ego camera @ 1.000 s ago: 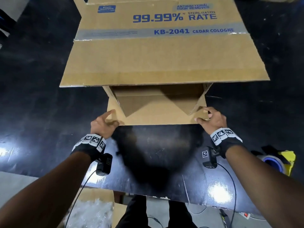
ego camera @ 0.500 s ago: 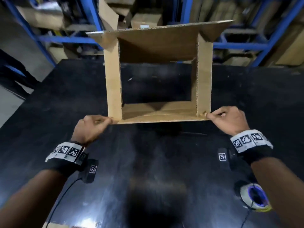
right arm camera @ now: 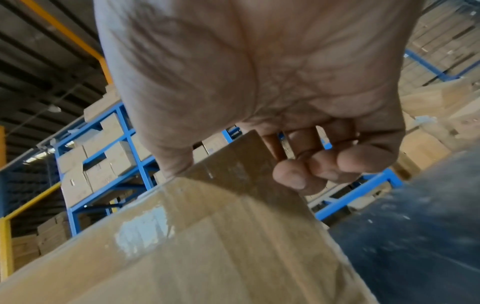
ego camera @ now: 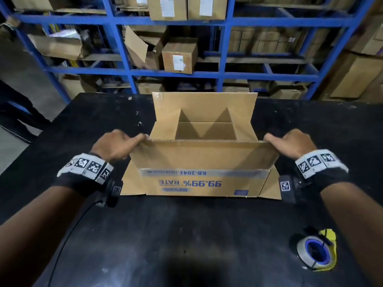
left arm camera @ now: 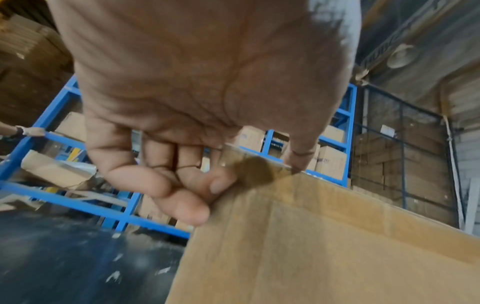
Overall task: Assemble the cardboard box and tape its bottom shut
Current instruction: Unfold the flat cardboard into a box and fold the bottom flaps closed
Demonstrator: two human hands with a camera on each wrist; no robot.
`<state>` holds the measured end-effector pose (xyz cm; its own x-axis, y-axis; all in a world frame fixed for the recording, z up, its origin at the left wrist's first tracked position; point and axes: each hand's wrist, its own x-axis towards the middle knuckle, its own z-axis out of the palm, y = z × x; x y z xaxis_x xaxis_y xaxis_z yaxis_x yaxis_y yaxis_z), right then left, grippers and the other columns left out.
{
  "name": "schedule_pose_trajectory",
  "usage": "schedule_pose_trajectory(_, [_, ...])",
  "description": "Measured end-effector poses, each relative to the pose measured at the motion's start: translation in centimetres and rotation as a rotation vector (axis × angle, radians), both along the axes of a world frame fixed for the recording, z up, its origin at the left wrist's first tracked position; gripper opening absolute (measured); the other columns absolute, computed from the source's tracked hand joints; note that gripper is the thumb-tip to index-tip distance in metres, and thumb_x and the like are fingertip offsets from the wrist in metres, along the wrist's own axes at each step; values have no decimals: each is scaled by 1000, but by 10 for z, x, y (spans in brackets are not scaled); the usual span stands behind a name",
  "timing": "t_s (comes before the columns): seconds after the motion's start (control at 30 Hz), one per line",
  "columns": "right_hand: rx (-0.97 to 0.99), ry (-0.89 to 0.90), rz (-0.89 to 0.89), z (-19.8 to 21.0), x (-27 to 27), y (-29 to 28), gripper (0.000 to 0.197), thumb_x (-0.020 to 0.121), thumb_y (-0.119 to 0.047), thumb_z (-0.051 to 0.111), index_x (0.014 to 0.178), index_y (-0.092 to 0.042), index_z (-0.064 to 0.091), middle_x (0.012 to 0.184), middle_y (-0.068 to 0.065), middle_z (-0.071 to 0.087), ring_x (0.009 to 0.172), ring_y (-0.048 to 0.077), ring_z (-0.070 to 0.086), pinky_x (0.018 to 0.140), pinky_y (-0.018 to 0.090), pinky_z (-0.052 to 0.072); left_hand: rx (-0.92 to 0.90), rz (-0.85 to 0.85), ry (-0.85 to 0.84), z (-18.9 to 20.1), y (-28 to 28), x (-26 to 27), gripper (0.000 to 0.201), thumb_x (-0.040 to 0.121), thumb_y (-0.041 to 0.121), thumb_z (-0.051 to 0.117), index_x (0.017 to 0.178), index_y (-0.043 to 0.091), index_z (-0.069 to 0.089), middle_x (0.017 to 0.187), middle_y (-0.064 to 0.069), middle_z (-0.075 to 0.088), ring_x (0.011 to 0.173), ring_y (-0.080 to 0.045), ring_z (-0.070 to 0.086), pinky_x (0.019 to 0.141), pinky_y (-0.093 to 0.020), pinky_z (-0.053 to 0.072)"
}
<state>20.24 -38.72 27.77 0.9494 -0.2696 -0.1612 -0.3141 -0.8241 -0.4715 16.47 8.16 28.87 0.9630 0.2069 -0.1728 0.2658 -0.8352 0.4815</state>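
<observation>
Brown corrugated cardboard box with inverted blue print, standing open-topped at the middle of the black bench; its near flap is raised towards me. My left hand pinches the flap's left top corner, thumb on the edge, fingers curled behind. My right hand pinches the right top corner likewise, fingers curled. Inner flaps lie folded across the box floor. Nearer me than the box, on its right: a tape roll with blue core on a yellow dispenser. Beyond the box: blue steel shelving stacked with cartons.
</observation>
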Motion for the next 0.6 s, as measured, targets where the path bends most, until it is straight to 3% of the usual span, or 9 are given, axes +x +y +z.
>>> schedule_pose_trajectory(0.1, [37, 60, 13, -42, -37, 3, 65, 72, -69, 58, 50, -8, 59, 54, 9, 63, 68, 31, 67, 72, 37, 55, 24, -43, 96, -44, 2, -26, 79, 72, 86, 43, 54, 11, 60, 60, -15, 72, 70, -30, 70, 72, -37, 54])
schedule_pose_trajectory(0.17, [71, 9, -3, -64, -62, 6, 66, 73, -66, 53, 54, -4, 66, 59, 11, 68, 72, 33, 67, 72, 38, 52, -14, -6, 50, -67, 1, -46, 84, 66, 90, 40, 61, 12, 68, 60, -14, 70, 75, -30, 70, 77, -40, 55])
schedule_pose_trajectory(0.23, [118, -96, -49, -78, -78, 6, 61, 76, -63, 55, 58, -7, 69, 71, 13, 73, 85, 38, 65, 75, 40, 48, -75, 35, -61, -82, 2, -62, 72, 67, 91, 45, 60, 24, 71, 55, -9, 66, 75, -30, 68, 78, -41, 54])
schedule_pose_trajectory(0.3, [172, -167, -98, -85, -89, 5, 55, 81, -61, 66, 53, -14, 63, 67, 7, 68, 89, 40, 61, 76, 39, 43, -149, 47, -121, -94, 5, -75, 62, 70, 89, 54, 64, 31, 76, 60, -5, 68, 77, -29, 69, 80, -41, 54])
schedule_pose_trajectory(0.37, [211, -245, -89, -96, -96, 2, 54, 80, -60, 71, 51, -17, 58, 61, 1, 60, 82, 35, 59, 73, 36, 38, -237, 33, -159, -109, 13, -85, 61, 69, 88, 59, 76, 31, 80, 75, -3, 69, 82, -26, 68, 80, -37, 51])
schedule_pose_trajectory(0.43, [285, -320, 11, -111, -103, -4, 53, 76, -66, 71, 55, -19, 57, 71, 1, 58, 80, 26, 59, 72, 33, 39, -377, -44, -207, -126, 22, -94, 69, 67, 92, 61, 83, 27, 79, 90, -3, 64, 90, -19, 66, 83, -27, 48])
schedule_pose_trajectory(0.5, [500, -303, 182, -128, -107, -15, 59, 72, -77, 68, 66, -19, 61, 87, -1, 65, 86, 15, 64, 78, 24, 45, -553, -164, -196, -140, 25, -98, 76, 69, 88, 68, 93, 16, 76, 104, 2, 70, 108, -14, 65, 94, -18, 46])
schedule_pose_trajectory(0.53, [615, -246, 255, -134, -107, -22, 65, 71, -79, 68, 73, -14, 62, 97, -1, 71, 95, 14, 67, 85, 23, 48, -648, -201, -151, -145, 25, -97, 82, 68, 84, 72, 98, 8, 72, 113, 4, 75, 116, -14, 67, 99, -19, 45])
schedule_pose_trajectory(0.6, [757, -127, 349, -144, -102, -34, 72, 71, -74, 72, 86, -4, 63, 113, 4, 76, 114, 22, 68, 98, 33, 50, -773, -249, -61, -150, 25, -92, 89, 67, 80, 78, 105, 0, 66, 124, 0, 77, 127, -14, 67, 105, -26, 46])
